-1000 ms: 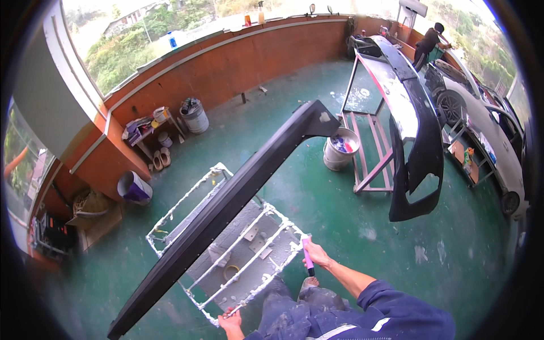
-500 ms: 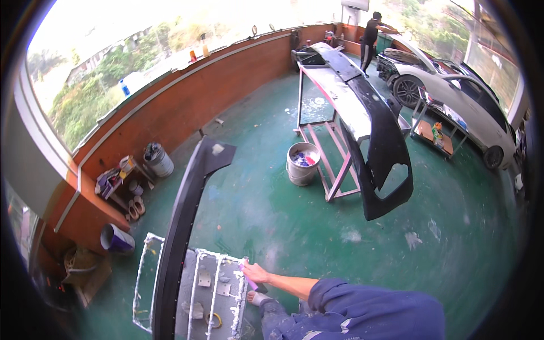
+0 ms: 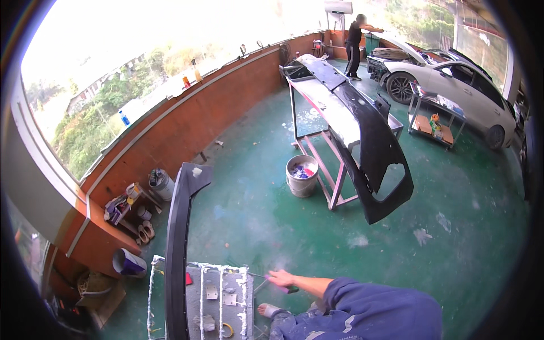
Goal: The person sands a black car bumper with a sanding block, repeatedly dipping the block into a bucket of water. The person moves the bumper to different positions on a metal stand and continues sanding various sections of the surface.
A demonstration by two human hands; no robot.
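We see a green floor (image 3: 243,226), which carries most of the things. On it there is a low metal stand (image 3: 221,300) with white crust on its bars, and on top of this stand lies a long black panel (image 3: 177,243). On the grey board (image 3: 195,300) below the bars we notice two pale plates (image 3: 212,292) and a yellow ring (image 3: 232,328). Farther away, a bucket (image 3: 302,186), a pinkish stand (image 3: 338,185) bearing a black bumper (image 3: 368,136), and a trolley (image 3: 436,107) also rest on the floor.
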